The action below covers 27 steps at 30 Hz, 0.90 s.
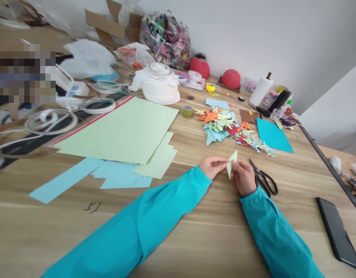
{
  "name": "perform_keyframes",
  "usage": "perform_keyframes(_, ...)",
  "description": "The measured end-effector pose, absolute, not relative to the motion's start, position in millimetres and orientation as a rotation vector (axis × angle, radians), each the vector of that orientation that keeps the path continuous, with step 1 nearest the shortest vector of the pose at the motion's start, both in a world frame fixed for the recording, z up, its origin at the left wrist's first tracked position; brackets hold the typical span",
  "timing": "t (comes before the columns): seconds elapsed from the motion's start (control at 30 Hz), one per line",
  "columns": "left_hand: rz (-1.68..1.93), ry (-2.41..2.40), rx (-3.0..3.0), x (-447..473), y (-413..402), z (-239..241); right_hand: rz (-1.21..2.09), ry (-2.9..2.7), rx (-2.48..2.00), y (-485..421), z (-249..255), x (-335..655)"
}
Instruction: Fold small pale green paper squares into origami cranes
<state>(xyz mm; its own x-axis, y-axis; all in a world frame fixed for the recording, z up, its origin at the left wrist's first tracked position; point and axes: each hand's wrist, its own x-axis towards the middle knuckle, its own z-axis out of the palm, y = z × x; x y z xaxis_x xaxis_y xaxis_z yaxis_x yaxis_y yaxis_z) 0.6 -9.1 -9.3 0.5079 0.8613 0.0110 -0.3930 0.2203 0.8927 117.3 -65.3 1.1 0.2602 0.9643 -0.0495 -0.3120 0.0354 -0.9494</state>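
Between my two hands is a small piece of folded pale green paper, narrow and pointed at both ends. The fingers of my left hand pinch its left side. On its right side my right hand grips it with thumb and fingers. Black-handled scissors lie just right of my right hand, blades pointing away. Beyond my hands sits a heap of folded paper cranes in orange, green, blue and red.
Large pale green sheets and cut light blue paper lie at left. A turquoise sheet is at right, a black phone near the right edge. A spool, white hat-like item and cable coils stand farther back.
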Motion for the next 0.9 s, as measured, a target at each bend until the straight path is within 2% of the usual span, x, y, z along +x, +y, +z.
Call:
perform_keyframes(0.53, 1.093, 0.518, 1.466, -2.9, -12.3, -13.7, 1.142, -0.727, -1.098, -66.5, -1.1, 118.5)
perform_keyframes(0.9, 1.057, 0.533, 1.325, 0.3, -11.9, -13.1, 1.179, -0.722, -1.065, -66.7, 4.8, 116.5)
